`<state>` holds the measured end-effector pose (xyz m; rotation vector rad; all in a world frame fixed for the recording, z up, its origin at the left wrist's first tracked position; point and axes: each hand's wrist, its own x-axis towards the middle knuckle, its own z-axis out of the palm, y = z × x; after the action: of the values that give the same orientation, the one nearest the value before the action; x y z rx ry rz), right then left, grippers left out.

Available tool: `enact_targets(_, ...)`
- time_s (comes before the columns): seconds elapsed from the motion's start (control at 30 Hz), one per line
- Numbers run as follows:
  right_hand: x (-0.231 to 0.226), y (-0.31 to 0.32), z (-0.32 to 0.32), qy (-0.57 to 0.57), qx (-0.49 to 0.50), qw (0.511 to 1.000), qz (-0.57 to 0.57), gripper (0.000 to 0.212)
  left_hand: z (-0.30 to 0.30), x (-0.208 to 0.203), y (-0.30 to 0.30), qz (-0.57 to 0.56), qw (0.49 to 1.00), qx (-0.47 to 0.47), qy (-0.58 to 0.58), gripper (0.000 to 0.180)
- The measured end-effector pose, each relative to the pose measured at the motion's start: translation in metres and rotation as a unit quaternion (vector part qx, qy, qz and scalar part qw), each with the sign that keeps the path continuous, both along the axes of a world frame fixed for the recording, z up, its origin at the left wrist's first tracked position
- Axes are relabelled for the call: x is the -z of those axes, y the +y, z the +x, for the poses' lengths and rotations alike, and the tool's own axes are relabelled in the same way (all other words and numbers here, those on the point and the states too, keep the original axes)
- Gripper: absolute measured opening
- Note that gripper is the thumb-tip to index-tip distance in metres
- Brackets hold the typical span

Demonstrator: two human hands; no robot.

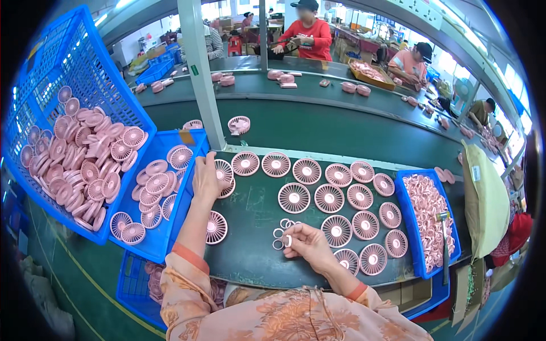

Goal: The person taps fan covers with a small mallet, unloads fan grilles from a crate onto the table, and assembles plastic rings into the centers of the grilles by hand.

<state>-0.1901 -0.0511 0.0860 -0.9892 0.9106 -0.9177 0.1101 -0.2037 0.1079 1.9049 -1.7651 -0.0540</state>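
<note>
My left hand is at the right edge of a shallow blue tray. Its fingers close on the rim of a round pink fan grille, which overlaps another grille just below. Over the near middle of the table, my right hand pinches a small pale pink ring between thumb and fingers. Several small rings lie beside these fingertips. To the right, several pink grilles with spokes lie flat in loose rows. One more grille rests near my left forearm.
A tilted blue crate heaped with grilles stands left, above the shallow blue tray. A blue bin of small pink parts is at right, a hammer-like tool across its edge. Beyond a metal post runs a green conveyor; people work behind it.
</note>
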Motion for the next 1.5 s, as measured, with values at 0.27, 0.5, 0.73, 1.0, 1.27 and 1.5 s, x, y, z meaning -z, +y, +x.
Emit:
enact_targets(0.27,-0.022,-0.008,-0.005,-0.142,0.018,0.99,0.01,0.026,-0.034,-0.025,0.065,-0.019,0.916,0.134,0.377,0.026)
enact_targets(0.5,-0.026,0.0,0.005,-0.046,0.015,0.996,-0.073,0.028,-0.082,0.026,0.145,0.091,0.71,0.101,0.691,0.018)
enact_targets(0.73,-0.027,0.017,0.014,0.126,0.027,0.974,-0.185,0.028,-0.102,0.03,0.186,0.107,0.621,0.104,0.77,0.032)
enact_targets(1.0,-0.02,0.01,0.021,0.306,0.052,0.848,-0.429,0.021,-0.11,0.037,0.187,0.111,0.664,0.121,0.73,0.03)
enact_targets(1.27,-0.019,0.008,0.014,0.37,0.004,0.817,-0.442,0.017,-0.111,0.032,0.186,0.132,0.716,0.1,0.678,0.034)
enact_targets(1.5,-0.013,0.009,0.008,0.309,-0.059,0.805,-0.503,0.021,-0.093,0.027,0.18,0.196,0.758,0.157,0.602,0.031)
